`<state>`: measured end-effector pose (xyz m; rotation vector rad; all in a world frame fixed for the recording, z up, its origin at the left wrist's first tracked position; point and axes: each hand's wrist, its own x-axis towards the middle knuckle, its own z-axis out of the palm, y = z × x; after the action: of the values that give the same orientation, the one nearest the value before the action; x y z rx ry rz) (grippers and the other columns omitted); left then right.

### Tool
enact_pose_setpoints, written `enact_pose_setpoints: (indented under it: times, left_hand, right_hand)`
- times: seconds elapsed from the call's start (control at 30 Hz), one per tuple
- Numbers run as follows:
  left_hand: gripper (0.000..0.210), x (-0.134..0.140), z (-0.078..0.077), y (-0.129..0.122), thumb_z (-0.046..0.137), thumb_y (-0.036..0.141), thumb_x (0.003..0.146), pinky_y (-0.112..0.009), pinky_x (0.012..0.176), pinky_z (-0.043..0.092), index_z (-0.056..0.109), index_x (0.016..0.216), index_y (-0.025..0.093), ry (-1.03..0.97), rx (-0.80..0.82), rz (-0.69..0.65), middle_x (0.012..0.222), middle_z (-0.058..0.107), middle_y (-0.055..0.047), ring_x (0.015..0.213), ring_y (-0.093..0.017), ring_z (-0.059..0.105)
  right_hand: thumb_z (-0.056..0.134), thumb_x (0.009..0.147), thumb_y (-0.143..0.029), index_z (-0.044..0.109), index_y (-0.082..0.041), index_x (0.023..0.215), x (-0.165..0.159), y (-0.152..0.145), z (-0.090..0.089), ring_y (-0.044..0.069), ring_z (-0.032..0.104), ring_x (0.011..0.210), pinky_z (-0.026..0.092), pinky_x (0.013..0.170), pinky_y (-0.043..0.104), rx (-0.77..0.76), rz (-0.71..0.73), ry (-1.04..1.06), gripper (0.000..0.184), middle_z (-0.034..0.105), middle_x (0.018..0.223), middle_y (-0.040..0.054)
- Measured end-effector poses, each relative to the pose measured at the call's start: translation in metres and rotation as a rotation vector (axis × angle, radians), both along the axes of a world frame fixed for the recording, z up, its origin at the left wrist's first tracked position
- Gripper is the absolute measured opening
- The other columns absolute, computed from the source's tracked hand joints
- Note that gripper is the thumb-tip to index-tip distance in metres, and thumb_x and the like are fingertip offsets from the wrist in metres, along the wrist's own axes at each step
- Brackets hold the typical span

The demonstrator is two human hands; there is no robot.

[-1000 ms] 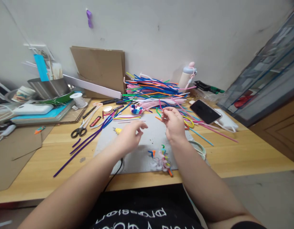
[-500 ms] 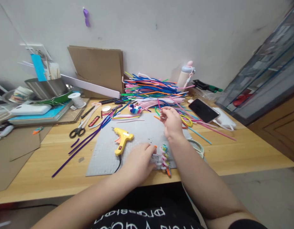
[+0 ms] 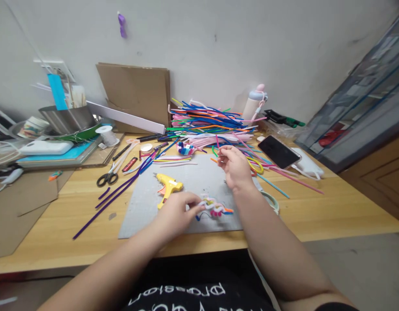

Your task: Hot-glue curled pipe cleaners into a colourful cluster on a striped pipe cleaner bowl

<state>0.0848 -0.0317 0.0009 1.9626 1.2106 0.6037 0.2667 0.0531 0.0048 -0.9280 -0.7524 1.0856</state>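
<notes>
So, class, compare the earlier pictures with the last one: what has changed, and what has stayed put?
The left hand has moved nearer the body and taken hold of the craft piece, whose orange end has swung from the near side round to the right. The right hand stays raised; the glue gun lies where it was.

Multicoloured craft piece: short, elongated bundle of coiled fuzzy strands, mainly white, with yellow-green and pink along the far side and magenta loops on the near side. Orange tip points toward the tabletop's right edge; a bent blue strand protrudes toward the front edge. Long axis roughly parallel to that front edge. White left end pinched in the left hand. Piece partly blurred; contact with the surface below indeterminate.
</notes>
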Motion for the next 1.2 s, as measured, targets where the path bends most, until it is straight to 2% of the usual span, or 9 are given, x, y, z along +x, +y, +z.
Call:
enact_pose_setpoints:
  times: [0.13,0.3,0.4,0.53,0.67,0.93,1.07,1.2]
  left_hand:
    - [0.022,-0.015,0.008,0.013,0.063,0.037,0.08,-0.026,0.059,0.039,0.067,0.071,0.017,-0.309,-0.267,0.153,0.066,0.066,-0.002,0.061,-0.014,0.055]
    - [0.03,-0.029,0.01,0.03,0.062,0.047,0.08,-0.022,0.053,0.037,0.067,0.079,0.017,-0.523,-0.384,0.218,0.076,0.068,-0.004,0.063,-0.012,0.057]
    - [0.031,-0.032,0.008,0.036,0.065,0.048,0.078,-0.021,0.051,0.036,0.068,0.082,0.017,-0.596,-0.431,0.243,0.078,0.068,-0.005,0.064,-0.012,0.058]
    - [0.031,-0.032,0.005,0.039,0.069,0.045,0.075,-0.02,0.049,0.034,0.068,0.079,0.014,-0.638,-0.473,0.26,0.078,0.069,-0.006,0.062,-0.011,0.057]
    - [0.03,-0.032,0.003,0.039,0.07,0.043,0.075,-0.019,0.05,0.034,0.068,0.078,0.014,-0.653,-0.485,0.262,0.078,0.068,-0.006,0.063,-0.01,0.058]
    - [0.029,-0.035,0.007,0.035,0.069,0.044,0.076,-0.021,0.053,0.033,0.068,0.076,0.015,-0.574,-0.404,0.276,0.072,0.067,-0.004,0.063,-0.011,0.056]
    - [0.027,-0.037,0.014,0.031,0.068,0.042,0.076,-0.022,0.052,0.031,0.067,0.073,0.016,-0.533,-0.374,0.275,0.068,0.066,-0.002,0.06,-0.011,0.055]
    - [0.03,-0.039,0.017,0.029,0.069,0.043,0.075,-0.022,0.05,0.03,0.064,0.069,0.014,-0.52,-0.376,0.271,0.066,0.065,-0.002,0.054,-0.01,0.05]
  right_hand:
    - [0.063,0.07,-0.039,0.066,-0.022,0.075,-0.004,-0.009,0.006,0.011,0.053,0.06,0.041,0.055,0.023,0.084,0.133,-0.029,0.019,0.061,0.07,-0.002]
    - [0.058,0.08,-0.057,0.073,-0.023,0.088,-0.006,-0.023,0.014,0.015,0.055,0.071,0.044,0.069,0.028,0.311,0.376,-0.328,0.038,0.064,0.079,0.0016]
    - [0.067,0.076,-0.051,0.073,-0.024,0.092,-0.006,-0.026,0.014,0.016,0.056,0.076,0.044,0.07,0.028,0.316,0.445,-0.466,0.031,0.065,0.085,0.0015]
    - [0.074,0.073,-0.036,0.072,-0.023,0.087,-0.01,-0.026,0.012,0.015,0.057,0.074,0.045,0.072,0.028,0.265,0.468,-0.438,0.019,0.065,0.079,-0.0005]
    - [0.075,0.072,-0.036,0.072,-0.022,0.08,-0.012,-0.024,0.011,0.014,0.058,0.072,0.046,0.07,0.028,0.253,0.428,-0.402,0.016,0.066,0.076,-0.0009]
    - [0.076,0.071,-0.035,0.073,-0.023,0.083,-0.011,-0.024,0.011,0.014,0.059,0.071,0.047,0.069,0.028,0.256,0.42,-0.41,0.017,0.067,0.077,-0.0004]
    - [0.075,0.072,-0.034,0.074,-0.022,0.085,-0.011,-0.026,0.012,0.014,0.058,0.069,0.045,0.068,0.029,0.261,0.435,-0.475,0.017,0.067,0.076,-0.0002]
    - [0.075,0.072,-0.031,0.074,-0.021,0.079,-0.012,-0.028,0.013,0.016,0.058,0.071,0.044,0.07,0.03,0.277,0.452,-0.56,0.012,0.068,0.076,0.0001]
